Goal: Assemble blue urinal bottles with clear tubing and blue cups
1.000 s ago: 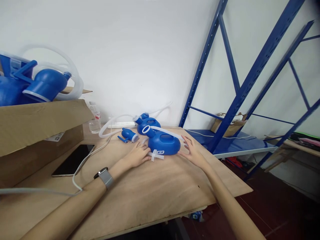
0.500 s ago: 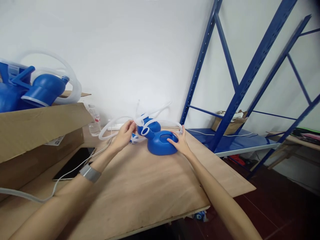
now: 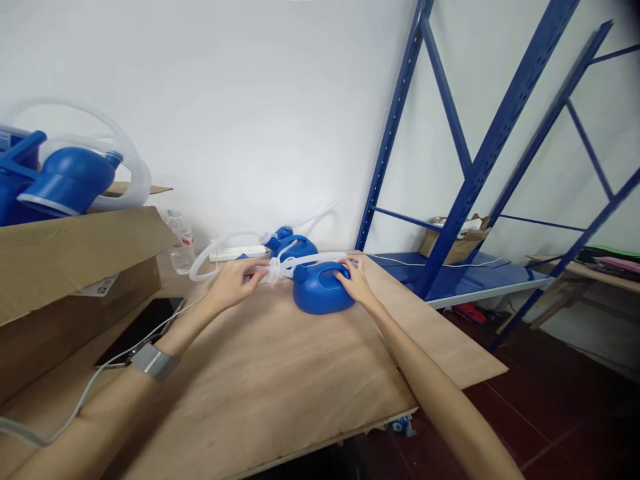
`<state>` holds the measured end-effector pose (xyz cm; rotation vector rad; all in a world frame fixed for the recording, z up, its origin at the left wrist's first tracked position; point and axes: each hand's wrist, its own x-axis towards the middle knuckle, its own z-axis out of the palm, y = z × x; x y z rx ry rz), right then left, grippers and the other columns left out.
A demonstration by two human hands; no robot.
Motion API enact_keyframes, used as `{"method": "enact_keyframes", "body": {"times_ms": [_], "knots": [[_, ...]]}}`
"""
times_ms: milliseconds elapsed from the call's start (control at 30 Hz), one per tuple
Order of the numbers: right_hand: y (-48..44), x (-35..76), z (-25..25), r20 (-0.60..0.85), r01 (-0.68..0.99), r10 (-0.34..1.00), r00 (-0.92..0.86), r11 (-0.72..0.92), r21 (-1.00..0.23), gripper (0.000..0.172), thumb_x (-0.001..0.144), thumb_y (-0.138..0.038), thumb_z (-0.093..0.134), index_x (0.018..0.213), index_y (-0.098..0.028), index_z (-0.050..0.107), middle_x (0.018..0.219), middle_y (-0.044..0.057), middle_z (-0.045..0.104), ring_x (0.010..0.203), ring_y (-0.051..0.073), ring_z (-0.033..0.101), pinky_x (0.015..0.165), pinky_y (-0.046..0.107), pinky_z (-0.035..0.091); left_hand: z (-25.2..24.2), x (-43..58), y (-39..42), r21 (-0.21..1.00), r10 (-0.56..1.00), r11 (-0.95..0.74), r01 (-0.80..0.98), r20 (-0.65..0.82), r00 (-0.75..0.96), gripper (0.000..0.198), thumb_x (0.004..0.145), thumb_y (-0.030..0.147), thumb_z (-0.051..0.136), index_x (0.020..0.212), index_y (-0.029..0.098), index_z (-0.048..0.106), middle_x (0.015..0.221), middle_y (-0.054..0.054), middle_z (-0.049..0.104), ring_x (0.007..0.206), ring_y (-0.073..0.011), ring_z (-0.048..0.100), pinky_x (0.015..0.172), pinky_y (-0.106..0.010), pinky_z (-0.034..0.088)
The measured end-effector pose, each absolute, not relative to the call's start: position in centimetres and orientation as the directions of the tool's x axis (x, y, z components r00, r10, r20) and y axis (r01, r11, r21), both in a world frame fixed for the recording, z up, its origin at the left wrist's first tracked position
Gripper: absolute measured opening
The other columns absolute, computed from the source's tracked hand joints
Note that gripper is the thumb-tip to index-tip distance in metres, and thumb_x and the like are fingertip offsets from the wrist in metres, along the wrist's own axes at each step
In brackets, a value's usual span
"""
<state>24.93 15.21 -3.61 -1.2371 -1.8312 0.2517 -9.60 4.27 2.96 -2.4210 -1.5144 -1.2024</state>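
Note:
A blue plastic jug (image 3: 323, 293) with a moulded handle rests on the wooden table, its short spout facing left. My right hand (image 3: 356, 281) grips the right end of the jug by the handle, thumb on the near side. A translucent white hose (image 3: 320, 257) arches over the jug and reaches the fingers of that hand. At the spout, my left hand (image 3: 235, 281) pinches a translucent white fitting (image 3: 274, 270), its fingers closed; whether it touches the spout I cannot tell. Behind them lies a second blue jug (image 3: 300, 247), partly hidden, with its own hose.
On the left stands a cardboard box (image 3: 85, 247) holding blue jugs (image 3: 75, 177) and coiled hose. A water bottle (image 3: 181, 247), a power strip (image 3: 237, 253) and a phone (image 3: 140, 330) with a white cable are nearby. A blue metal rack (image 3: 455, 200) rises at right.
My left hand has come lower and slightly nearer, bringing the white fitting down in front of the spout. The hose over the jug lies flatter. My right hand stays on the jug.

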Motion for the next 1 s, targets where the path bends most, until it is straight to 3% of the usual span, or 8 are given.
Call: {"method": "enact_keyframes", "body": {"times_ms": [133, 233, 300, 400, 467, 633, 800, 1000], "knots": [[14.7, 24.8, -3.2, 0.525, 0.659, 0.837, -0.152, 0.482, -0.578, 0.035, 0.086, -0.039, 0.064, 0.118, -0.025, 0.068, 0.117, 0.008, 0.052, 0.12, 0.028, 0.056, 0.115, 0.048, 0.041, 3.7, -8.9, 3.4, 0.089, 0.682, -0.493, 0.866, 0.658, 0.32, 0.038, 0.098, 0.041, 0.046, 0.109, 0.023, 0.077, 0.1, -0.008, 0.08, 0.085, -0.0253, 0.073, 0.07, -0.032, 0.05], [14.3, 24.8, -2.4, 0.499, 0.658, 0.842, -0.204, 0.495, -0.567, 0.037, 0.087, -0.033, 0.061, 0.122, -0.026, 0.069, 0.113, 0.007, 0.054, 0.114, 0.026, 0.058, 0.112, 0.045, 0.043, 4.3, -8.9, 2.9, 0.146, 0.648, -0.452, 0.88, 0.731, 0.211, 0.036, 0.101, 0.039, 0.045, 0.112, 0.022, 0.075, 0.103, -0.007, 0.079, 0.078, -0.0219, 0.072, 0.068, -0.031, 0.048], [14.0, 24.9, -1.7, 0.474, 0.675, 0.838, -0.271, 0.516, -0.527, 0.047, 0.089, -0.031, 0.057, 0.136, -0.029, 0.063, 0.112, 0.007, 0.056, 0.115, 0.027, 0.056, 0.111, 0.047, 0.042, 4.5, -9.3, 2.8, 0.179, 0.634, -0.459, 0.87, 0.752, 0.181, 0.035, 0.101, 0.039, 0.046, 0.112, 0.021, 0.074, 0.103, -0.006, 0.079, 0.073, -0.0199, 0.07, 0.069, -0.031, 0.048], [13.6, 24.8, -0.5, 0.442, 0.714, 0.821, -0.362, 0.549, -0.436, 0.072, 0.089, -0.028, 0.057, 0.159, -0.029, 0.039, 0.11, 0.007, 0.059, 0.111, 0.028, 0.056, 0.107, 0.047, 0.044, 4.2, -10.1, 3.0, 0.106, 0.628, -0.523, 0.846, 0.719, 0.298, 0.035, 0.102, 0.039, 0.045, 0.112, 0.022, 0.074, 0.104, -0.007, 0.079, 0.077, -0.0208, 0.07, 0.069, -0.031, 0.048], [13.5, 24.7, 0.4, 0.417, 0.736, 0.817, -0.398, 0.555, -0.386, 0.078, 0.087, -0.028, 0.061, 0.161, -0.026, 0.035, 0.114, 0.009, 0.059, 0.108, 0.028, 0.059, 0.101, 0.043, 0.046, 3.8, -10.4, 3.3, 0.04, 0.619, -0.562, 0.826, 0.683, 0.388, 0.036, 0.103, 0.037, 0.042, 0.114, 0.022, 0.073, 0.105, -0.009, 0.078, 0.086, -0.0236, 0.072, 0.071, -0.032, 0.05], [13.4, 24.0, 1.9, 0.309, 0.792, 0.841, -0.444, 0.529, -0.303, 0.037, 0.087, -0.028, 0.063, 0.122, -0.022, 0.071, 0.114, 0.012, 0.059, 0.103, 0.028, 0.062, 0.095, 0.038, 0.048, 3.0, -10.4, 3.6, 0.111, 0.617, -0.476, 0.873, 0.749, 0.241, 0.037, 0.105, 0.034, 0.038, 0.122, 0.02, 0.068, 0.116, -0.012, 0.076, 0.1, -0.0275, 0.071, 0.081, -0.036, 0.053], [13.0, 23.8, 1.6, 0.349, 0.779, 0.821, -0.452, 0.554, -0.293, 0.02, 0.086, -0.03, 0.065, 0.103, -0.021, 0.07, 0.108, 0.009, 0.057, 0.097, 0.026, 0.06, 0.088, 0.037, 0.048, 3.1, -10.4, 3.6, 0.141, 0.725, -0.353, 0.925, 0.666, 0.175, 0.034, 0.103, 0.035, 0.041, 0.12, 0.022, 0.068, 0.119, -0.01, 0.076, 0.102, -0.0302, 0.072, 0.072, -0.035, 0.051], [12.9, 23.7, -0.4, 0.502, 0.658, 0.752, -0.427, 0.639, -0.399, 0.009, 0.083, -0.029, 0.061, 0.083, -0.021, 0.059, 0.098, 0.005, 0.053, 0.092, 0.023, 0.057, 0.086, 0.038, 0.049, 3.4, -10.1, 3.6, 0.149, 0.835, -0.212, 0.966, 0.541, 0.1, 0.035, 0.102, 0.032, 0.041, 0.121, 0.02, 0.068, 0.121, -0.012, 0.075, 0.103, -0.0342, 0.072, 0.07, -0.038, 0.05]]}}
